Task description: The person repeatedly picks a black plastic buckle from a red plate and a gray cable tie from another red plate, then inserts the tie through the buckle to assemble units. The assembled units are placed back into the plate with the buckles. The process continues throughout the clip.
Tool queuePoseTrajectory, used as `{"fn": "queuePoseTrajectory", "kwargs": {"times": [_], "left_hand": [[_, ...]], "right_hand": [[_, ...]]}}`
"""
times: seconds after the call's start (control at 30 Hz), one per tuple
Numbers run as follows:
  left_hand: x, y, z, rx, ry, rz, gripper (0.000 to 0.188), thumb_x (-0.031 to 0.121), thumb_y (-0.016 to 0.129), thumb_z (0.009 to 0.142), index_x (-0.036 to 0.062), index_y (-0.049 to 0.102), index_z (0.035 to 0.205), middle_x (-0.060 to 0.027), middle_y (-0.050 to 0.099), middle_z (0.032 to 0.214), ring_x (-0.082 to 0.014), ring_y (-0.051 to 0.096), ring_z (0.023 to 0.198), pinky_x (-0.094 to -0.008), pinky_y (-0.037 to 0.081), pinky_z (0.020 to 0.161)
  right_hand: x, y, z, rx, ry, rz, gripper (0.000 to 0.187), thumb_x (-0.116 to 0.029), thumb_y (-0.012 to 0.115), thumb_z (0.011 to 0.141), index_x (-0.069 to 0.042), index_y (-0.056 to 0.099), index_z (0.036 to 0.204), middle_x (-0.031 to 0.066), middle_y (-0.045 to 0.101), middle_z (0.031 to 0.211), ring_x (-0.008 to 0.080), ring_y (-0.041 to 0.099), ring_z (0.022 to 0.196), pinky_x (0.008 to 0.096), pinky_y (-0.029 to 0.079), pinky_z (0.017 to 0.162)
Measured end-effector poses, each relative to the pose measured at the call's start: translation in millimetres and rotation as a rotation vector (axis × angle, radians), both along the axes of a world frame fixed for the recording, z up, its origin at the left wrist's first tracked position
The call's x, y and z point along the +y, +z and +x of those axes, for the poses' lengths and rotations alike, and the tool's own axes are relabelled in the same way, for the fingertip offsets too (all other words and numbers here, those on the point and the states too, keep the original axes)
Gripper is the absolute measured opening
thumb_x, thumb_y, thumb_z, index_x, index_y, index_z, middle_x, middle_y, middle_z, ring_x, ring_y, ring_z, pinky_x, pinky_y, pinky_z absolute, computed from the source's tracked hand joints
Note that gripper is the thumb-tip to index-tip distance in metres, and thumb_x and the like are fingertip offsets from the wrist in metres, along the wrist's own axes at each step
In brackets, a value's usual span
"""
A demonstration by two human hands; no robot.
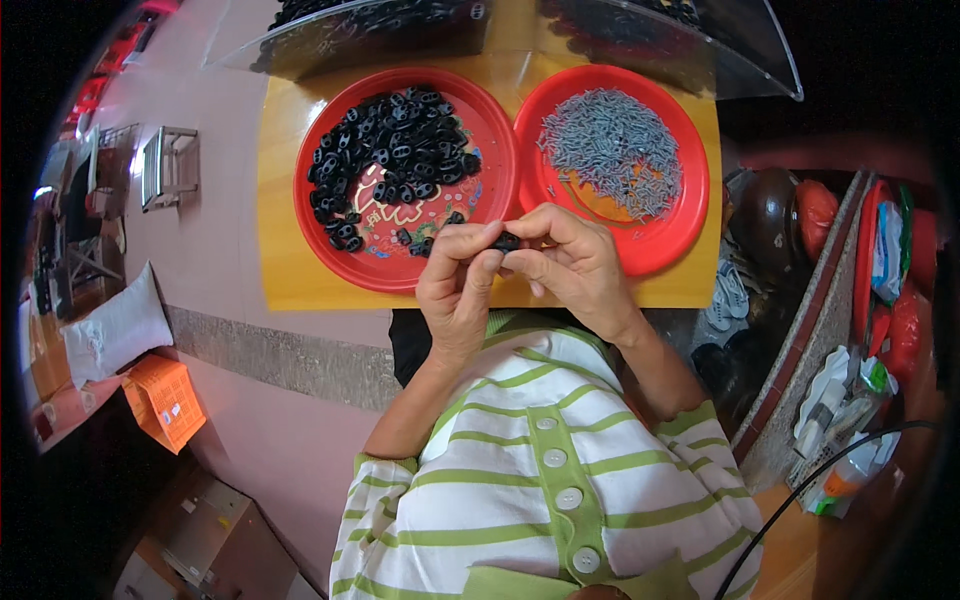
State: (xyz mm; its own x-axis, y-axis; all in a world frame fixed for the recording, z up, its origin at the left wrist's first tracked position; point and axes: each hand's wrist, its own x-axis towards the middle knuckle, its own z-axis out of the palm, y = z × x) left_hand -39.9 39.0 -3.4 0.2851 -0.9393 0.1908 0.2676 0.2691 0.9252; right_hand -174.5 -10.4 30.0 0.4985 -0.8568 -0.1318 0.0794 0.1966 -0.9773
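Note:
A small black plastic piece is pinched between my two hands, above the near table edge where the two trays meet. My left hand grips it from the left between thumb and fingers. From the other side my right hand closes on the same piece; a screw in those fingers cannot be made out. To the left lies a round red tray with many black two-holed plastic pieces. A second red tray on the right holds a heap of small grey screws.
Clear plastic bins with more black parts stand at the table's far side. The yellow table ends just before my body. An orange crate and a metal-framed stool are on the floor to the left; bags and packages crowd the right.

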Motion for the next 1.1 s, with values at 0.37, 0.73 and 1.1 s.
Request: {"fn": "queuePoseTrajectory", "kwargs": {"times": [0.37,0.73,1.1], "left_hand": [[-7,-4,16,-0.249,0.001,0.004,0.021,-0.002,0.058,0.087,-0.0003,0.061,0.108,-0.008,0.058,0.098,-0.0097,0.056,0.077,-0.0202,0.046,0.069],[-5,16,109,-1.08,-0.002,0.297,0.028,-0.004,0.064,0.075,0.0063,0.066,0.101,-0.0086,0.059,0.086,-0.023,0.059,0.081,-0.0324,0.048,0.07],[-11,7,109,-1.157,-0.088,0.319,0.022,-0.003,0.064,0.074,0.0044,0.065,0.094,-0.009,0.058,0.087,-0.0249,0.059,0.083,-0.0338,0.049,0.071]], "right_hand": [[-7,-8,4,-0.015,0.009,0.05,0.016,-0.003,0.062,0.085,-0.002,0.06,0.101,0.002,0.061,0.083,0.0027,0.053,0.063,0.0166,0.044,0.051],[-172,51,-77,0.664,-0.776,-0.987,0.026,-0.016,0.064,0.088,-0.008,0.065,0.113,0.0027,0.067,0.094,0.0046,0.059,0.08,0.0196,0.047,0.068],[-74,29,-69,0.71,-0.011,-0.52,0.008,-0.008,0.065,0.079,-0.003,0.065,0.085,0.0067,0.062,0.079,0.0144,0.059,0.072,0.0289,0.045,0.064]]}}
